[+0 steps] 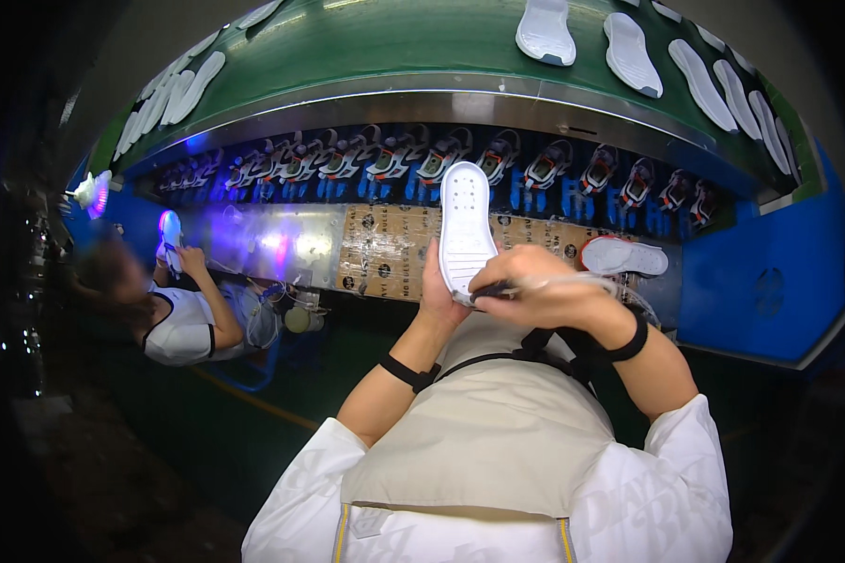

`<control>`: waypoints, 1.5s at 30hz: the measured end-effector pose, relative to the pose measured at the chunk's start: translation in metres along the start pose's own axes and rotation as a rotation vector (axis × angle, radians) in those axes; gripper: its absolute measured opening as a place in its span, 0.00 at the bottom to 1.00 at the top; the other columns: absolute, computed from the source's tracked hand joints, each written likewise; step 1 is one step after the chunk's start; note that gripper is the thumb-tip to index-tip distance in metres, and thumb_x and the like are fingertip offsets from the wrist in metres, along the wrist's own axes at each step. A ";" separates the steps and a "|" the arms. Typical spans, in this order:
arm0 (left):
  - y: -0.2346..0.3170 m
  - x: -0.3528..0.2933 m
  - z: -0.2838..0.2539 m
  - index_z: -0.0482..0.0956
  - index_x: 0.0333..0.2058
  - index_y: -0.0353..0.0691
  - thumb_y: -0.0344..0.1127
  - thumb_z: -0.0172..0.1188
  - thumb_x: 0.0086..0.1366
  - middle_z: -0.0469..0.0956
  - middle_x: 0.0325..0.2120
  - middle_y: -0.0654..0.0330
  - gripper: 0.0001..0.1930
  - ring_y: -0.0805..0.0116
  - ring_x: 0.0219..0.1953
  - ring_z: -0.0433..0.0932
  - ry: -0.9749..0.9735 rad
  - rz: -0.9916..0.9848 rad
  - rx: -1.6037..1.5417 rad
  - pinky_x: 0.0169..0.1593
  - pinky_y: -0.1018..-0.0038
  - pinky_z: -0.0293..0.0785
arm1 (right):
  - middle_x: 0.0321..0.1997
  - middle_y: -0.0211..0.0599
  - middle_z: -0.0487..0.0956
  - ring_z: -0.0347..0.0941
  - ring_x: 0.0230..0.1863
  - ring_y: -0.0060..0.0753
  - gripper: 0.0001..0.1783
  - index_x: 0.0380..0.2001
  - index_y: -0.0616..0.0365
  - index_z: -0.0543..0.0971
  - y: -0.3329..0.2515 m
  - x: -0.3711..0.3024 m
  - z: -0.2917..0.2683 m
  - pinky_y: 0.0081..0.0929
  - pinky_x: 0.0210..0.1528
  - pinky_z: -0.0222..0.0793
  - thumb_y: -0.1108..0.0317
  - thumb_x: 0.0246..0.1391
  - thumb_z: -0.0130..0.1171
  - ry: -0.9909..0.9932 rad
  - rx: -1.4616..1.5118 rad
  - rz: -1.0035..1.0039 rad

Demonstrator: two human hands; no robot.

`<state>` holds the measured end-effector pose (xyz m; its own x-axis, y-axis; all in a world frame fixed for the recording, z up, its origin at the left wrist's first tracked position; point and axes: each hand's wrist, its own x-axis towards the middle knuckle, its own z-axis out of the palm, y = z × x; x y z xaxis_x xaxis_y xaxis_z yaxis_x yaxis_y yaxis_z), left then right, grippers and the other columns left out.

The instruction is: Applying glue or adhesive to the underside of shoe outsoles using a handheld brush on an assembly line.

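Note:
A white shoe sole (465, 220) stands nearly upright in front of me, its toe end pointing away and its inner face, with small round holes and cross lines, turned up. My left hand (436, 293) grips its heel end from the left and below. My right hand (546, 289) is closed around a dark pen-like tool (494, 289) with a clear hose running from it. The tool's tip is at the right edge of the sole's heel; whether it touches cannot be made out. Another white sole with a red-orange rim (624, 255) lies on the bench to the right.
Below a green conveyor (385, 47) carrying several white soles, a row of shoe uppers (441, 155) sits on blue holders. Cardboard (385, 246) covers the bench middle. At left, a person (183, 319) holds a sole under bluish light. A blue panel (765, 291) bounds the right.

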<state>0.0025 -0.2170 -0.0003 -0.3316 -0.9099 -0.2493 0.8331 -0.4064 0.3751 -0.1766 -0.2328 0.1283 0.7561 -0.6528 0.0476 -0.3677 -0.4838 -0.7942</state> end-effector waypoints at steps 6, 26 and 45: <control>0.005 -0.020 0.025 0.69 0.66 0.41 0.61 0.32 0.75 0.80 0.54 0.50 0.35 0.50 0.53 0.82 -0.162 -0.052 -0.028 0.50 0.50 0.83 | 0.31 0.41 0.82 0.77 0.33 0.44 0.13 0.42 0.60 0.85 0.005 0.022 -0.013 0.38 0.39 0.71 0.73 0.51 0.70 0.787 -0.258 -0.109; 0.024 -0.024 0.030 0.69 0.67 0.41 0.57 0.39 0.75 0.76 0.60 0.48 0.33 0.53 0.60 0.78 -0.210 0.029 -0.210 0.67 0.55 0.73 | 0.32 0.31 0.80 0.74 0.40 0.36 0.21 0.48 0.50 0.87 -0.011 0.012 0.018 0.34 0.47 0.62 0.72 0.47 0.72 0.721 -0.264 -0.192; 0.092 -0.026 0.072 0.69 0.65 0.47 0.69 0.49 0.66 0.71 0.50 0.45 0.39 0.52 0.48 0.72 -0.328 0.067 -0.046 0.46 0.55 0.78 | 0.42 0.31 0.82 0.75 0.45 0.36 0.19 0.51 0.46 0.85 -0.047 0.002 -0.004 0.36 0.49 0.62 0.67 0.54 0.72 0.118 -0.174 -0.422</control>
<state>0.0556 -0.2367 0.1052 -0.3942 -0.9157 0.0781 0.8745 -0.3476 0.3384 -0.1600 -0.2138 0.1684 0.7962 -0.4348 0.4206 -0.1344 -0.8050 -0.5778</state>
